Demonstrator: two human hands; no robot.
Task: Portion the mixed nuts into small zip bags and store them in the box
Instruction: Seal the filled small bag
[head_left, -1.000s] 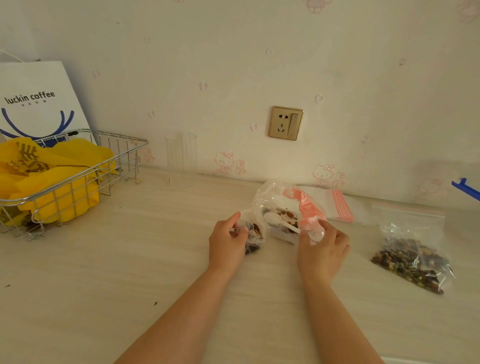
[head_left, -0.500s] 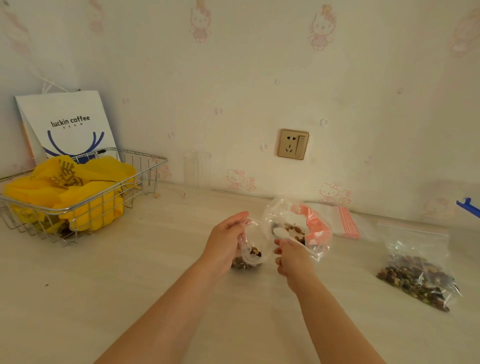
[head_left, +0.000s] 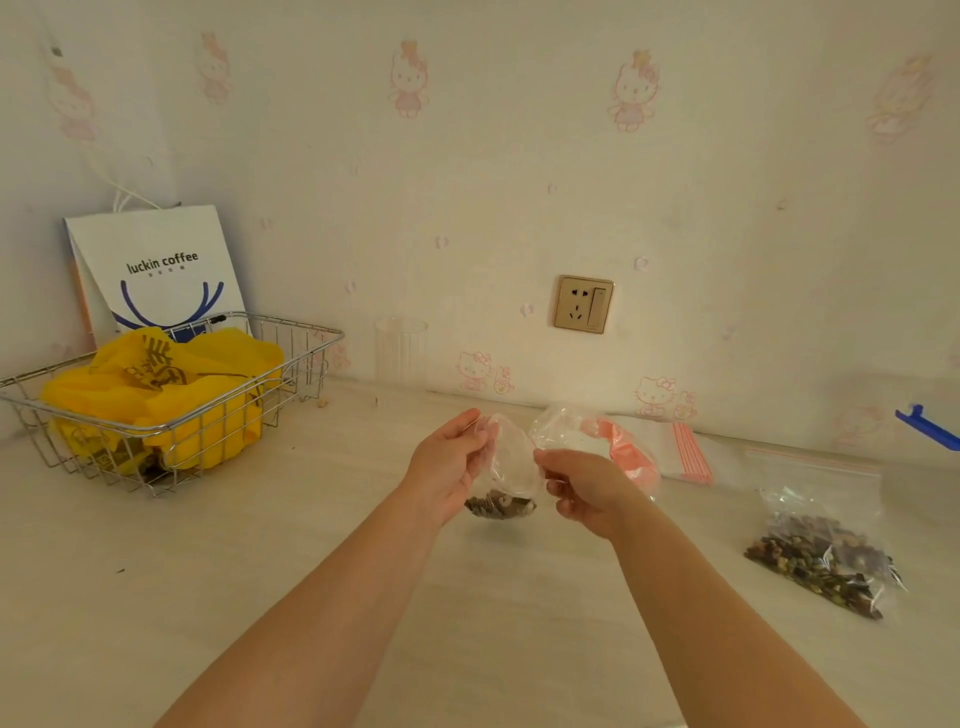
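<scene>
Nearest the camera, both forearms reach out over the pale wooden tabletop (head_left: 260, 597). The left hand (head_left: 447, 467) pinches one top corner of a small clear zip bag (head_left: 506, 467), fingers curled on the film; the right hand (head_left: 582, 488) pinches the opposite corner, its fingers tucked in. The bag hangs between them just above the table, with a small dark portion of mixed nuts (head_left: 500, 506) settled in its bottom. The step in hand looks like closing the seal: it would go best by keeping the bag upright so the nuts stay low, drawing the mouth taut, then pressing the strip flat from one end to the other.

To the near right lies a larger clear zip bag of mixed nuts (head_left: 826, 551), apart from the hands. Just beyond the right hand sits a crumpled clear and pink plastic bag (head_left: 618, 441). Far left stands a wire basket (head_left: 306, 358) holding yellow plastic bags (head_left: 156, 384). A blue-edged part (head_left: 927, 428) at the far right edge may be the storage box; I cannot tell.
</scene>
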